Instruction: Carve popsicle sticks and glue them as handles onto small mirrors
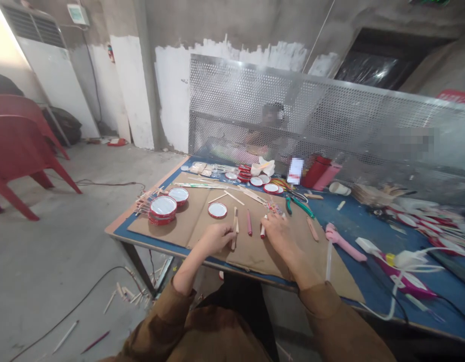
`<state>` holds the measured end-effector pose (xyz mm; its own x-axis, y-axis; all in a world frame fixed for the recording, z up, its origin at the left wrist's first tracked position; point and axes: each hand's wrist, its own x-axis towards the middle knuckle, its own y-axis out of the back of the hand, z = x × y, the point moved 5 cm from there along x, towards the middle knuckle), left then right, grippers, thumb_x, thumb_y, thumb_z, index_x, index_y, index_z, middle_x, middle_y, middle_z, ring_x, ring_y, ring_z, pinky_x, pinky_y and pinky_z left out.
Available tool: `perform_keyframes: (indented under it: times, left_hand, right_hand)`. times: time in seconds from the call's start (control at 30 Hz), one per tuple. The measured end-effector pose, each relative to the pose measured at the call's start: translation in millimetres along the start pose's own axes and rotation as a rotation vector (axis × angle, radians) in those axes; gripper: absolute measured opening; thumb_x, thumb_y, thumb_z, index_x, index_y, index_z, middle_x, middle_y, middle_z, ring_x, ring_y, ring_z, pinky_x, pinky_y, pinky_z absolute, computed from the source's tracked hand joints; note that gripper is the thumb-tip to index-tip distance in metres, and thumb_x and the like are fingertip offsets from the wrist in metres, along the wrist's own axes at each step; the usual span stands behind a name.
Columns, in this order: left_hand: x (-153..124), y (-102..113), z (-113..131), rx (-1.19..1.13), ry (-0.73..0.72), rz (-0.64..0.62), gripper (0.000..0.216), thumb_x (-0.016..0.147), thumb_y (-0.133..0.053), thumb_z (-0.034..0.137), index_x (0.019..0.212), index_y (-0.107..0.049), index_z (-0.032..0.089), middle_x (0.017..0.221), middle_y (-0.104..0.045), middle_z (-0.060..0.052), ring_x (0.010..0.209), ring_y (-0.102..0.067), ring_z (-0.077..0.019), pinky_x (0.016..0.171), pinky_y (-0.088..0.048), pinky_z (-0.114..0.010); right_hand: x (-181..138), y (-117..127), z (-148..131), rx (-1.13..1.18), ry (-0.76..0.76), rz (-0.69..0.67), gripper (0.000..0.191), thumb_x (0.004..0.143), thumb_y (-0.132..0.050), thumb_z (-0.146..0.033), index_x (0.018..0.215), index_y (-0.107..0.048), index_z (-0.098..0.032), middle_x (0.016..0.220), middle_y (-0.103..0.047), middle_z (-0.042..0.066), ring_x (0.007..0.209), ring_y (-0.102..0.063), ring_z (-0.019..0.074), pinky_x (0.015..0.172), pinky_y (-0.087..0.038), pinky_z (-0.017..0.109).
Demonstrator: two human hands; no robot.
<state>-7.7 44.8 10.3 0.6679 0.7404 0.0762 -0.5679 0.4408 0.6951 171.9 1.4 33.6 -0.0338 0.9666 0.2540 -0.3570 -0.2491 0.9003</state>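
Observation:
My left hand [216, 237] rests on the brown cardboard sheet [202, 216] with its fingers curled round pale wooden sticks [234, 229] that stand up from the sheet. My right hand [276, 230] lies just to the right, fingertips pinching a small red-and-white stick [263, 229]. A loose red stick [249, 222] lies between the two hands. A round red-rimmed mirror [217, 210] lies just beyond my left hand.
Stacked red-rimmed mirrors [162, 208] sit at the left of the blue table [353, 218]. Green-handled pliers [298, 203], a pink glue gun [343, 241], white cables and red containers [316, 171] lie to the right. A perforated metal screen [330, 115] stands behind, red chairs [21, 146] at left.

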Motion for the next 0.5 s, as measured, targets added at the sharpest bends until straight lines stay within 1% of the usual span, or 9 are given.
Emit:
perform_keyframes:
  times: [0.13, 0.27, 0.4, 0.47, 0.5]
  left_hand:
    - [-0.6, -0.5, -1.0, -0.011, 0.001, -0.004, 0.029, 0.085, -0.043, 0.029, 0.063, -0.058, 0.017, 0.057, -0.06, 0.003, 0.055, -0.049, -0.0102, 0.054, -0.031, -0.019]
    - [-1.1, 0.8, 1.5, -0.014, -0.01, -0.014, 0.03, 0.086, -0.043, 0.031, 0.064, -0.058, 0.017, 0.06, -0.062, 0.002, 0.054, -0.05, -0.0102, 0.054, -0.032, -0.019]
    - [-0.9, 1.7, 3.6, -0.013, -0.018, 0.008, 0.027, 0.085, -0.044, 0.03, 0.064, -0.057, 0.017, 0.066, -0.064, 0.001, 0.061, -0.054, -0.0112, 0.056, -0.033, -0.019]
    - [-0.8, 1.2, 2.9, -0.008, -0.015, 0.029, 0.025, 0.085, -0.044, 0.029, 0.066, -0.057, 0.017, 0.067, -0.065, 0.001, 0.063, -0.055, -0.0115, 0.057, -0.034, -0.019]
    - [-0.9, 0.9, 2.4, -0.005, -0.016, 0.038, 0.024, 0.085, -0.044, 0.028, 0.067, -0.057, 0.018, 0.067, -0.065, 0.001, 0.064, -0.055, -0.0115, 0.057, -0.034, -0.018]
  right_hand:
    - [8.5, 4.4, -7.8, -0.03, 0.061, -0.044, 0.018, 0.084, -0.046, -0.01, 0.08, -0.062, -0.018, 0.083, -0.066, 0.008, 0.087, -0.056, 0.0219, 0.075, -0.031, 0.033]
    - [13.1, 1.8, -8.2, -0.024, 0.076, -0.04, 0.017, 0.086, -0.044, -0.013, 0.085, -0.061, -0.018, 0.075, -0.066, 0.006, 0.078, -0.059, 0.019, 0.074, -0.031, 0.032]
    - [9.7, -3.5, -5.8, -0.03, 0.023, 0.01, 0.019, 0.087, -0.041, -0.014, 0.095, -0.058, -0.018, 0.077, -0.064, 0.006, 0.077, -0.058, 0.0188, 0.071, -0.03, 0.031]
    - [5.4, -4.6, -2.3, 0.004, -0.054, 0.07, 0.016, 0.086, -0.043, -0.018, 0.094, -0.057, -0.018, 0.08, -0.064, 0.007, 0.076, -0.057, 0.019, 0.069, -0.03, 0.029]
    - [2.8, -3.9, 0.0, 0.049, -0.103, 0.123, 0.016, 0.086, -0.043, -0.019, 0.094, -0.057, -0.018, 0.082, -0.064, 0.007, 0.076, -0.056, 0.0189, 0.069, -0.031, 0.029]
